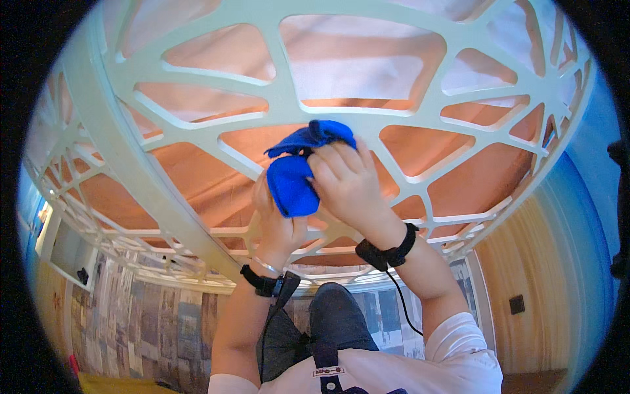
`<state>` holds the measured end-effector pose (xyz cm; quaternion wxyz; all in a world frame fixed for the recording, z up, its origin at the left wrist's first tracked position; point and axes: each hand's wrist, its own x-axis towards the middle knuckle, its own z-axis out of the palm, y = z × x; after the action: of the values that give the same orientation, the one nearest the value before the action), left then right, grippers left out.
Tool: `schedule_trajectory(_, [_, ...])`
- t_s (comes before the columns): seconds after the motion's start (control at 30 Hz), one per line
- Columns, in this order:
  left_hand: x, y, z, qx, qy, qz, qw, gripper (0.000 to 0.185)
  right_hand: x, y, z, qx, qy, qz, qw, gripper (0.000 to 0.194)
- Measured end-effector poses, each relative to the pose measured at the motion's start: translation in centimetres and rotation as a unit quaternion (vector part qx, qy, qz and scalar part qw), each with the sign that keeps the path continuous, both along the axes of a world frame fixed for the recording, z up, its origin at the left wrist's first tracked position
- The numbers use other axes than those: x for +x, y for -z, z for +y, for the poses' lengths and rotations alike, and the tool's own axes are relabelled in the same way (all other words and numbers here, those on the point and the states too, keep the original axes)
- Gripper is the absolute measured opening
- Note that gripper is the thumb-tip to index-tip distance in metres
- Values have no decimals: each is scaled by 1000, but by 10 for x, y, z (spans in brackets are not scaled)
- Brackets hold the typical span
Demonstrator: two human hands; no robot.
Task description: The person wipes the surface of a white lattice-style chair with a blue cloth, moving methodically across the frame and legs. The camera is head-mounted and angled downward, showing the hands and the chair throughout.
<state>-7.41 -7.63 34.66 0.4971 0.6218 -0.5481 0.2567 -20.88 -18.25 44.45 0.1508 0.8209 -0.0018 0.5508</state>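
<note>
A blue cloth (294,186) is bunched between my two hands, directly in front of a white openwork lattice panel (339,119). My right hand (344,180) grips the cloth's upper part, its fingers curled over the folds. Lower and to the left, my left hand (278,216) holds the hanging part, with its fingers partly hidden behind the cloth. Both hands are slightly blurred. Whether the cloth touches the lattice bars, I cannot tell. Behind the openings hangs orange-brown fabric (192,172).
A thick white upright post (142,162) joins the lattice at left. The floor (162,325) has a patchwork wood-plank pattern. A wood-grain wall (536,276) with a dark square plate (517,304) stands at right. Black wristbands with cables are on both wrists. Something yellow (123,384) lies lower left.
</note>
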Motion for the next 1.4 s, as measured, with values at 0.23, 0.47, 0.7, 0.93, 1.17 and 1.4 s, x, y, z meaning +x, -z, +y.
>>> schedule_trajectory(0.23, [1, -1, -19, -74, -31, -68, 994, 69, 3, 48, -6, -20, -44, -25, 999, 35])
schedule_trajectory(0.47, [11, 6, -22, -62, -52, -146, 986, 70, -37, 74, 6, 8, 13, 77, 997, 36])
schedule_trajectory(0.7, [11, 4, -15, -21, -72, -156, 985, 51, -52, 19, 14, -48, 211, 100, 971, 33])
schedule_trajectory(0.93, [12, -4, -3, -23, -15, -146, 989, 50, -50, 67, 15, -60, 183, 255, 948, 24])
schedule_trajectory(1.17, [16, -16, 9, 29, -20, -174, 984, 50, -57, 89, 15, -40, 103, 180, 978, 28])
schedule_trajectory(1.4, [-1, -19, 9, 31, 5, -103, 994, 47, -22, 51, 25, 243, 61, -104, 962, 56])
